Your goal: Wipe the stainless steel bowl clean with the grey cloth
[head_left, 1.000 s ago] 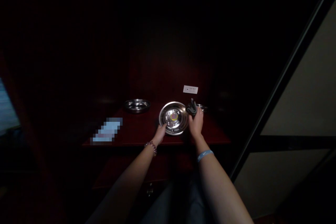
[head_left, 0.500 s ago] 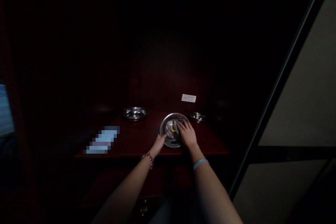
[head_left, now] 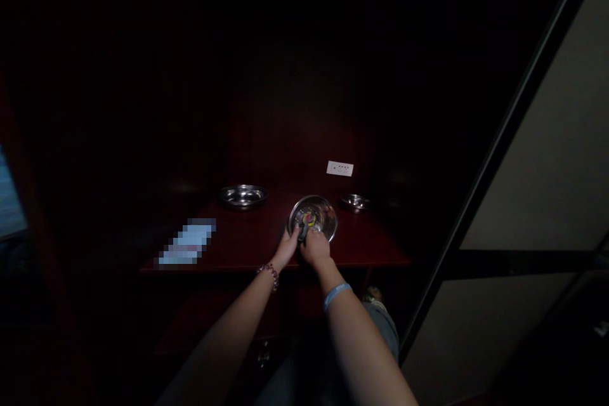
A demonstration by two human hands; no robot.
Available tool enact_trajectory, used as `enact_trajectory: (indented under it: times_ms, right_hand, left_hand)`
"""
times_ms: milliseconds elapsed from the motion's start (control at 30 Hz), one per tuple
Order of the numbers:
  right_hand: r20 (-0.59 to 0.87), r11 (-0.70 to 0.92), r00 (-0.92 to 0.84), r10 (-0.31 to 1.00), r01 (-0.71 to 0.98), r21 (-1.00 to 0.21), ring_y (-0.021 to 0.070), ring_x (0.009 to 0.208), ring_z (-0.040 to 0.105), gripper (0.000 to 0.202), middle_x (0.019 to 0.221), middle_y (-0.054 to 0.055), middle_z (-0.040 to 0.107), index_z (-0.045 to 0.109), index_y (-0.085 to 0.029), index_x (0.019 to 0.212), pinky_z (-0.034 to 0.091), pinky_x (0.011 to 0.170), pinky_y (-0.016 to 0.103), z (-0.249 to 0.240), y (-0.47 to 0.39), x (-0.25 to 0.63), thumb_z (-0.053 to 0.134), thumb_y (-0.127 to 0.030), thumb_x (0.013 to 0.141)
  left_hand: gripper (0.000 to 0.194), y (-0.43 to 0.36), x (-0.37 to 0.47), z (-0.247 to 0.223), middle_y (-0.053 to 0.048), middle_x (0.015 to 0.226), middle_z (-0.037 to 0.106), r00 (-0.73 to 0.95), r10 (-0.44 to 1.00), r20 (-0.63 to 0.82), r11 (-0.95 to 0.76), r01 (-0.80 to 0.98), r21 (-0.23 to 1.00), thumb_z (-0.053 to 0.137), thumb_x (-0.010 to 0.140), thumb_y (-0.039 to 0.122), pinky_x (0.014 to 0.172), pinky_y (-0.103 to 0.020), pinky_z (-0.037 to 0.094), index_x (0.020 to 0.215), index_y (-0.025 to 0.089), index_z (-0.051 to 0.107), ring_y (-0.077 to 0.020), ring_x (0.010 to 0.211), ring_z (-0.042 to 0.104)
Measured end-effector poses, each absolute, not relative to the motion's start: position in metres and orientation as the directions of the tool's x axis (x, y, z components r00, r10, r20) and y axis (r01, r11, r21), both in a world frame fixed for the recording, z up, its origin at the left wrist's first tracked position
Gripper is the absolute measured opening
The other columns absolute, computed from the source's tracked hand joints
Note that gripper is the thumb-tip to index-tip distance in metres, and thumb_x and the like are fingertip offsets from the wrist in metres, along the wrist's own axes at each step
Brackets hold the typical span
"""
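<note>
Dark red shelf, tilted steel bowl just beyond the hands, left gripping its rim, right clutching dark cloth.

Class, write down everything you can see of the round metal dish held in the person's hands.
The round dish is shiny, silvery metal, probably stainless steel, with a raised rim and a yellow-and-pink label inside. It is tilted, its hollow facing the wearer, above the front part of the dark red shelf. The left hand grips its lower left edge; the right hand holds a dark cloth inside it. Whether it touches the shelf is unclear.
</note>
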State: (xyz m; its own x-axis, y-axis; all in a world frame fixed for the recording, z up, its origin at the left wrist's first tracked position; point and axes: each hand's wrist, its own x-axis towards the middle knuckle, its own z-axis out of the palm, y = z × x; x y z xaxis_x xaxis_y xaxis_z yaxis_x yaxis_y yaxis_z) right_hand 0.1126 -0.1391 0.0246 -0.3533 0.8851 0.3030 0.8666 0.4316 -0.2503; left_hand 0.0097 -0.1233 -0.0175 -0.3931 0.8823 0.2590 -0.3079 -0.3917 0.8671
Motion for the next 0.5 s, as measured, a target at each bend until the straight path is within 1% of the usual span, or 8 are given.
enact_trajectory:
  times_ms: [100, 167, 333, 400, 500]
  right_hand:
    - [0.332, 0.461, -0.356, 0.874, 0.823, -0.331, 0.0291, 0.11, 0.064, 0.045, 0.121, 0.022, 0.066, 0.053, -0.008, 0.134, 0.047, 0.096, 0.039, 0.027, -0.143, 0.106, 0.048, -0.022, 0.091]
    - [0.36, 0.481, -0.351, 0.864, 0.788, -0.385, 0.0282, 0.107, 0.066, 0.044, 0.119, 0.02, 0.068, 0.052, -0.01, 0.135, 0.048, 0.095, 0.038, 0.027, -0.143, 0.105, 0.046, -0.023, 0.093]
    - [0.372, 0.519, -0.373, 0.85, 0.714, -0.47, 0.0254, 0.112, 0.064, 0.046, 0.123, 0.015, 0.067, 0.051, -0.013, 0.137, 0.047, 0.098, 0.034, 0.027, -0.139, 0.108, 0.048, -0.027, 0.093]
    - [0.375, 0.541, -0.394, 0.839, 0.685, -0.489, 0.0249, 0.114, 0.063, 0.045, 0.124, 0.015, 0.067, 0.053, -0.013, 0.136, 0.047, 0.099, 0.033, 0.027, -0.138, 0.111, 0.049, -0.029, 0.094]
    - [0.388, 0.551, -0.394, 0.833, 0.658, -0.513, 0.0253, 0.117, 0.061, 0.046, 0.124, 0.016, 0.066, 0.055, -0.013, 0.135, 0.046, 0.1, 0.034, 0.027, -0.135, 0.115, 0.053, -0.03, 0.092]
  left_hand:
    - [0.039, -0.123, 0.009, -0.017, -0.011, 0.13, 0.065, -0.408, 0.874, 0.265, -0.406, -0.31, 0.86, 0.065, 0.086, 0.034, 0.116, -0.035, 0.031, 0.122, 0.019, 0.06, -0.0221, 0.133, 0.05]
    - [0.039, -0.121, 0.009, -0.017, -0.011, 0.129, 0.065, -0.411, 0.875, 0.254, -0.404, -0.333, 0.852, 0.062, 0.088, 0.036, 0.116, -0.034, 0.031, 0.122, 0.02, 0.06, -0.0214, 0.133, 0.05]
    - [0.041, -0.118, 0.009, -0.015, -0.011, 0.129, 0.066, -0.409, 0.886, 0.22, -0.385, -0.382, 0.84, 0.057, 0.091, 0.042, 0.115, -0.035, 0.033, 0.125, 0.019, 0.06, -0.0207, 0.13, 0.054]
    - [0.042, -0.118, 0.008, -0.015, -0.012, 0.129, 0.066, -0.401, 0.898, 0.179, -0.35, -0.41, 0.842, 0.056, 0.091, 0.045, 0.114, -0.035, 0.034, 0.124, 0.018, 0.061, -0.0211, 0.128, 0.055]
    - [0.046, -0.119, 0.008, -0.013, -0.013, 0.127, 0.067, -0.352, 0.93, 0.103, -0.272, -0.474, 0.838, 0.054, 0.092, 0.049, 0.111, -0.037, 0.04, 0.124, 0.017, 0.062, -0.0223, 0.123, 0.06]
